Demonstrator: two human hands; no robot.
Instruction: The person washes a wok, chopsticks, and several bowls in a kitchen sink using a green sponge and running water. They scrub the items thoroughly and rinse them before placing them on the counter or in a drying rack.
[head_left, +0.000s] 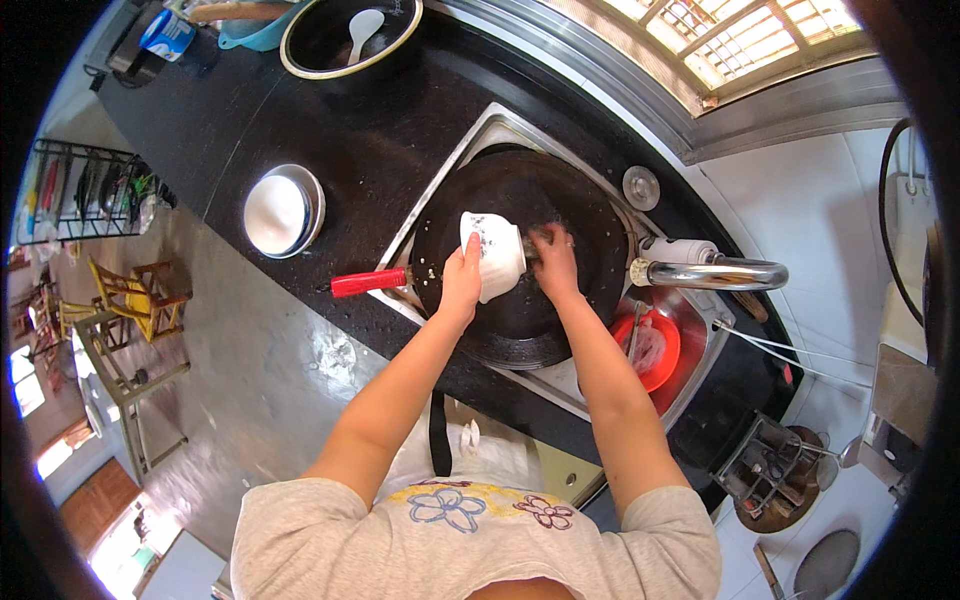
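My left hand (462,277) grips a white bowl (496,258) with a small dark floral pattern, tipped on its side over a large dark wok (450,215). Close against the bowl's right side is my right hand (556,262), its fingers curled and partly blurred. Something small and dark greenish shows at those fingertips, too unclear to name. The wok rests across a steel sink (492,120). A red handle (368,283) juts out at the wok's left side.
Stacked bowls (276,213) stand left on the black counter (370,130). At the sink's right are a chrome faucet (715,274) and a red basin (660,368). A black basin (300,60) with a white spoon (362,32) sits at the far left, a wire rack (765,465) at lower right.
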